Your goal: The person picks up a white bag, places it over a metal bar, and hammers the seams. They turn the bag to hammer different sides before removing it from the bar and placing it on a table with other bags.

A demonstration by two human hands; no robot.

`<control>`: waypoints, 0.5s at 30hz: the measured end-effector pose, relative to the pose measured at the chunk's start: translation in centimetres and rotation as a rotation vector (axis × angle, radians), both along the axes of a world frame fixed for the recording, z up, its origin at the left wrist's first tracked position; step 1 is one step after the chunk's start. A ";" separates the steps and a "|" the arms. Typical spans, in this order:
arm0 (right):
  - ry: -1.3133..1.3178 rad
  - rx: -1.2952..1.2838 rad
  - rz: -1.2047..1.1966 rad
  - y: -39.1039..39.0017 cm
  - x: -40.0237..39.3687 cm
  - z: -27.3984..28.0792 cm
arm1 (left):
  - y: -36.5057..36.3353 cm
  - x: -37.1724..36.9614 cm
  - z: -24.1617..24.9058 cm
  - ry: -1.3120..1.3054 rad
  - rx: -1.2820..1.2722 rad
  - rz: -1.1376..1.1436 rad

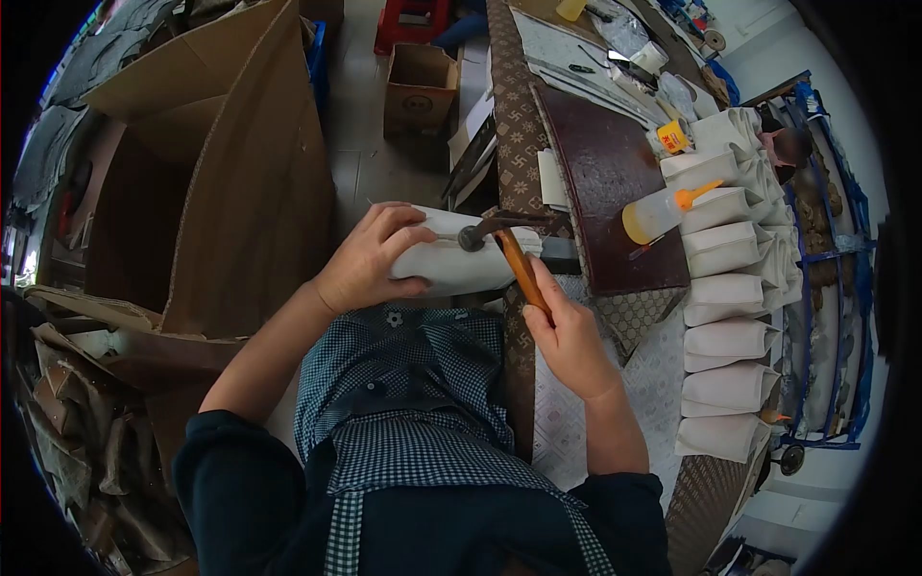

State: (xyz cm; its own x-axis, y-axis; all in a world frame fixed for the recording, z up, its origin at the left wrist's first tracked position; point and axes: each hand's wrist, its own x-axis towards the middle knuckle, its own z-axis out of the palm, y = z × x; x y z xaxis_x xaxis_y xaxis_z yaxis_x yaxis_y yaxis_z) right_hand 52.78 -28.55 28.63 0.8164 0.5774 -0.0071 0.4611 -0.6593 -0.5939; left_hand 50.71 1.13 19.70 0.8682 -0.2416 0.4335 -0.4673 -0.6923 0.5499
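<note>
My left hand [379, 252] grips the left end of a white folded piece [451, 264], its fingers over the top and its thumb at the near side. A hammer with a wooden handle [521, 274] is in my right hand [569, 336], fingers wrapped round the handle. Its dark round head [471, 238] is over the white piece, at a seam-like line; whether they touch I cannot tell. The right end of the piece lies by the edge of the brown patterned table cover [519, 182].
On the right, a dark red board [615, 182] bears a glue bottle [658, 216] with an orange nozzle. Beyond it stand rows of white pieces [725, 293] and a yellow-labelled can [674, 136]. Large cardboard box [245, 192] at left; smaller box [420, 91] on the floor ahead.
</note>
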 end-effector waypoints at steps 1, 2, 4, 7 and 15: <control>0.021 0.003 -0.014 -0.3 0.1 0.2 | -0.3 0.1 0.1 -0.017 0.015 0.007; 0.028 0.000 -0.025 -0.4 0.1 0.3 | -0.5 0.2 0.1 -0.020 0.019 0.015; 0.039 -0.010 -0.042 -0.5 0.1 0.7 | -0.8 0.2 0.1 -0.028 0.023 0.037; -0.087 0.113 0.013 0.2 -0.4 0.9 | -0.9 0.2 -0.3 -0.071 0.032 0.060; -0.113 0.022 0.048 2.0 -0.1 1.1 | -0.5 0.3 -0.8 -0.133 0.030 0.089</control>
State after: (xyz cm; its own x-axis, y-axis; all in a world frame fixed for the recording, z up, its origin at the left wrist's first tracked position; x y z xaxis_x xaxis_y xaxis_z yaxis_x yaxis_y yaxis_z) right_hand 52.63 -26.53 29.77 0.7826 0.6151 0.0960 0.5566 -0.6223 -0.5504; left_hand 51.01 0.64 18.90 0.8221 -0.1810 0.5398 -0.4708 -0.7492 0.4658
